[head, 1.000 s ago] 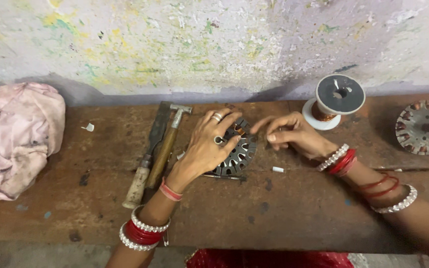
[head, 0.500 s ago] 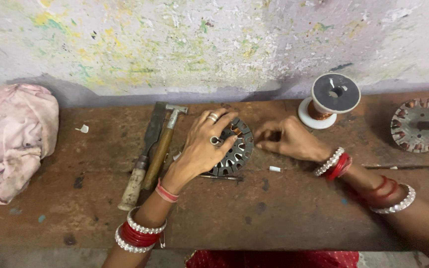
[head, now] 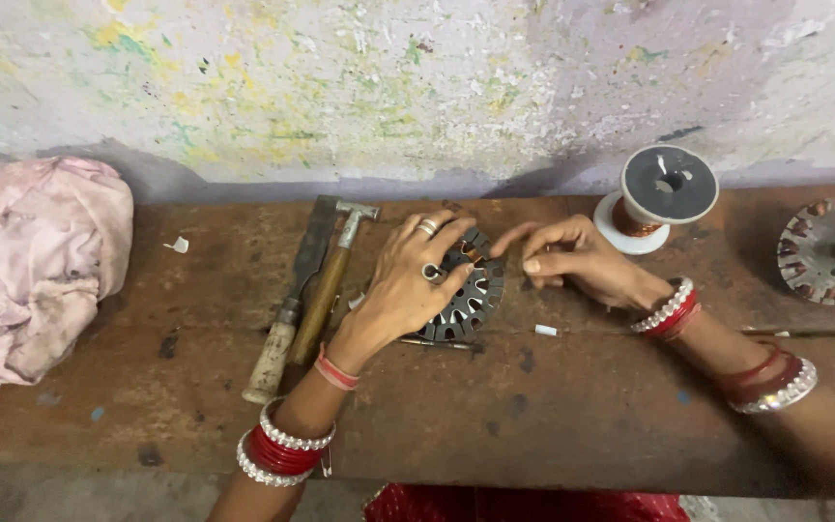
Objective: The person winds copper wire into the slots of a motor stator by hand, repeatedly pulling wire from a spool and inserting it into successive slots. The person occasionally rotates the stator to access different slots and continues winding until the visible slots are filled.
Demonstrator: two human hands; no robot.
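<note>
A round dark metal stator (head: 471, 300) with slots lies flat on the wooden bench (head: 495, 416). My left hand (head: 408, 285), with rings on two fingers, rests on top of it and presses it down. My right hand (head: 572, 259) is at the stator's upper right rim, fingertips pinched together there; what they pinch is too small to tell. A spool of copper wire (head: 657, 196) with a dark top flange stands just beyond my right hand.
A hammer (head: 332, 280) and a chisel-like tool (head: 292, 300) lie side by side left of the stator. A pink cloth bundle (head: 36, 261) sits at the far left. A second wound stator (head: 831, 249) lies at the right. Small white scraps (head: 545, 331) dot the bench.
My right hand has shifted slightly, its fingers staying at the stator's rim. The left hand keeps pressing on the stator. The view has drifted a little.
</note>
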